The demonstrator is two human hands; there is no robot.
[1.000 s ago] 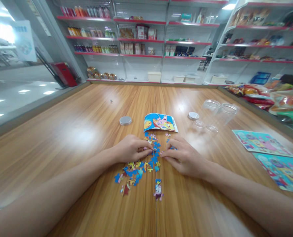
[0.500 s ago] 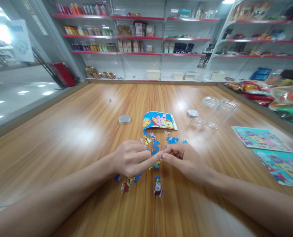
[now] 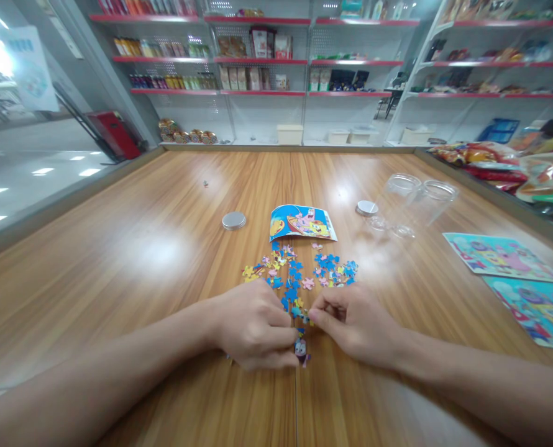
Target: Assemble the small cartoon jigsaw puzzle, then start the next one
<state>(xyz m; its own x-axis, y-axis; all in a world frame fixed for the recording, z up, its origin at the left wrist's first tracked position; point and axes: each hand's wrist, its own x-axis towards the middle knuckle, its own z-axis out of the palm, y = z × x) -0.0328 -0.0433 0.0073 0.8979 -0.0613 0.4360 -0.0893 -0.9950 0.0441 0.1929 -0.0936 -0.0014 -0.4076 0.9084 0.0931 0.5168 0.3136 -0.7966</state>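
My left hand (image 3: 258, 326) is curled low over the table, its fingertips against the left edge of a small joined strip of jigsaw pieces (image 3: 301, 351) showing a cartoon face. Just above that strip, my right hand (image 3: 355, 323) pinches a small jigsaw piece (image 3: 310, 316), mostly covered by the fingertips. Loose blue jigsaw pieces (image 3: 291, 294) lie between and beyond the hands, with yellow ones (image 3: 248, 272) to the left and a pink one (image 3: 308, 284) in the middle. The left hand hides further pieces beneath it.
Beyond the pieces lies a curved cartoon picture sheet (image 3: 302, 222). One silver lid (image 3: 234, 220) is left of it, another lid (image 3: 366, 208) right, beside clear jars (image 3: 400, 195). Two picture cards (image 3: 504, 256) lie at right. Stocked shelves (image 3: 262, 60) stand behind the table.
My left hand has come down toward me and its fingers now reach the joined strip. The right hand has shifted slightly nearer, parting from the left fingertip. More loose pieces show beyond the hands.
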